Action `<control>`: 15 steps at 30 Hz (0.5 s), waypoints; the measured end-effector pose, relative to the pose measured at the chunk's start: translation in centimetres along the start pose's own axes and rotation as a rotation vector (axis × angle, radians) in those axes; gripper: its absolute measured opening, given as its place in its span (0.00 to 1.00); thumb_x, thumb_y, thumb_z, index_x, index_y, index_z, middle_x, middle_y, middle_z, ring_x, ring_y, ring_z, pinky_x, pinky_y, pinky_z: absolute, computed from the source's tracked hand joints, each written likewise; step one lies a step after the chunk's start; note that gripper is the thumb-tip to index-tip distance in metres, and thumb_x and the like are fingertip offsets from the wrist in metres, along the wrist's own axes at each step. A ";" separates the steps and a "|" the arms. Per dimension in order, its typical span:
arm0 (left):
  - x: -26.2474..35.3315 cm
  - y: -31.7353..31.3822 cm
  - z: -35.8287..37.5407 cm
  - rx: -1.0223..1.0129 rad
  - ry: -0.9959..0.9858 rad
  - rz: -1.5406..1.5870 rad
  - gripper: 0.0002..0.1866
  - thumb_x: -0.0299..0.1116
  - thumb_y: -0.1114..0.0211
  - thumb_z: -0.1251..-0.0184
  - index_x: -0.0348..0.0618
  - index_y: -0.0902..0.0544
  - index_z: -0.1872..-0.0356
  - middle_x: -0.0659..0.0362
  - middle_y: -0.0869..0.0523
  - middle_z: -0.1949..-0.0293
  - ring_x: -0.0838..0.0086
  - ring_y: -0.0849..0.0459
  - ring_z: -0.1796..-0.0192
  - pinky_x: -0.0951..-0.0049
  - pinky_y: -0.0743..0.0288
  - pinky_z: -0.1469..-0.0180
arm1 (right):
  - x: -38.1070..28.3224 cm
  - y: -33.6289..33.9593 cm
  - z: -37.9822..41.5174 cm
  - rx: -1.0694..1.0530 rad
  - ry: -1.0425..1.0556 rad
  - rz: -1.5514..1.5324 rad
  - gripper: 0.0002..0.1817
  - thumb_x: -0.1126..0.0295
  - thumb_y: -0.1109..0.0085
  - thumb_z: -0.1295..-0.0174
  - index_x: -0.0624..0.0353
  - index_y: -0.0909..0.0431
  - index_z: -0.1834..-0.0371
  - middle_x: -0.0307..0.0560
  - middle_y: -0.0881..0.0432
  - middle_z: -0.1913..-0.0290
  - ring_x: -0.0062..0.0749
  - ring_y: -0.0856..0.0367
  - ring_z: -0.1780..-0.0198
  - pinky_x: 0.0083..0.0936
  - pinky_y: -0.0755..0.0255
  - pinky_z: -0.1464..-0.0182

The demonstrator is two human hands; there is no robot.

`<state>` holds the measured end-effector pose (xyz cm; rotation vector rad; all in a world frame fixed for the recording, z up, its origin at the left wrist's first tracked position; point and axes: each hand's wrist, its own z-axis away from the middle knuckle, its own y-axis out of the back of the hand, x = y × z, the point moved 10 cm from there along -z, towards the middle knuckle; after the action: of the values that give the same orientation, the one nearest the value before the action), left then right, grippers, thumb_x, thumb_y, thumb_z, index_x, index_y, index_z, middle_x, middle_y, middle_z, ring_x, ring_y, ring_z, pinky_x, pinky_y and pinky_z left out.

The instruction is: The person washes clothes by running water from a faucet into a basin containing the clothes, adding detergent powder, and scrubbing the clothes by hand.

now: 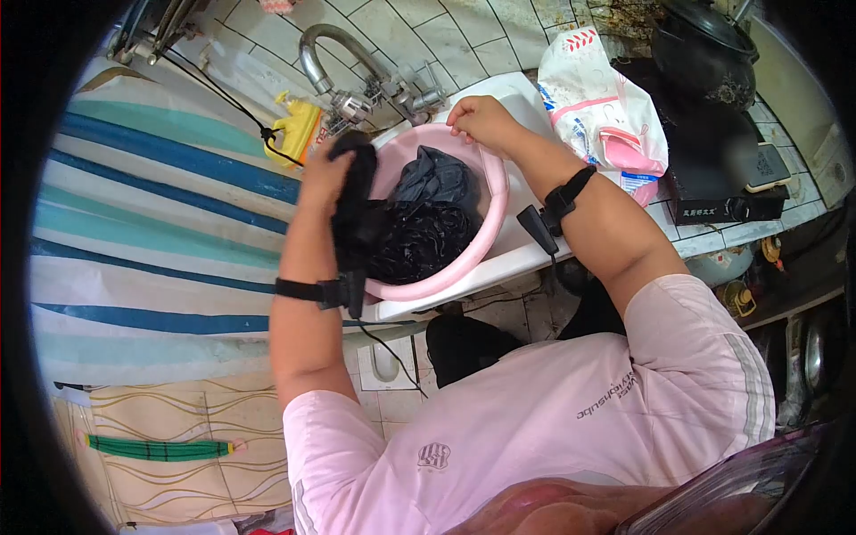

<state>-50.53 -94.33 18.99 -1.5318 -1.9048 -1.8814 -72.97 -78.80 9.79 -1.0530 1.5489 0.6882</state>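
Black cloth (pixel 357 187) over left side of basin (pixel 501 183)

It is being gripped by the left hand (pixel 328 174); whether the far rim (pixel 421 134) is being pinched by the right hand (pixel 481 122) is unclear. Soft, heavy handling is being expected, bunched gripping favoured.

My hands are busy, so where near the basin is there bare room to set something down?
A narrow strip of tiled counter lies bare before the stove. White sink shows between the basin and bag, but the right forearm crosses above it. Crowded: the basin, with dark cloth inside, and the faucet area, with a yellow bottle.
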 end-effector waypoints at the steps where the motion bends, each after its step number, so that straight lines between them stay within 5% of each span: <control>1: -0.1 -2.8 0.1 -0.095 0.010 0.038 0.21 0.31 0.34 0.43 0.38 0.21 0.47 0.51 0.16 0.56 0.67 0.17 0.57 0.69 0.24 0.55 | 0.2 0.0 -0.1 0.002 -0.012 -0.007 0.05 0.79 0.45 0.48 0.64 0.21 0.69 0.46 0.18 0.73 0.23 0.24 0.77 0.20 0.30 0.77; 5: 4.0 -10.5 3.7 -0.402 0.186 0.245 0.18 0.29 0.38 0.37 0.37 0.24 0.46 0.50 0.16 0.58 0.67 0.18 0.59 0.70 0.23 0.56 | -0.2 -0.3 0.5 -0.019 -0.059 0.029 0.06 0.78 0.47 0.45 0.64 0.21 0.67 0.43 0.19 0.72 0.20 0.26 0.75 0.17 0.32 0.73; 8: 3.5 -14.7 1.8 -0.462 0.096 0.184 0.22 0.30 0.41 0.33 0.38 0.31 0.39 0.52 0.18 0.57 0.71 0.18 0.62 0.73 0.22 0.63 | 0.2 -0.3 0.3 -0.049 -0.076 -0.001 0.06 0.79 0.46 0.46 0.64 0.21 0.67 0.43 0.19 0.72 0.20 0.26 0.75 0.17 0.32 0.73; 15: 3.3 -23.7 5.3 -0.814 -0.309 -0.664 0.27 0.37 0.40 0.36 0.38 0.31 0.37 0.42 0.23 0.44 0.54 0.25 0.41 0.64 0.36 0.38 | -0.6 0.0 0.1 -0.037 0.017 0.008 0.07 0.76 0.45 0.48 0.65 0.19 0.68 0.45 0.17 0.73 0.24 0.24 0.79 0.21 0.27 0.76</control>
<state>-64.51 -82.75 2.62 -1.5048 -2.0650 -3.1772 -72.93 -78.59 10.34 -1.0832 1.5610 0.7180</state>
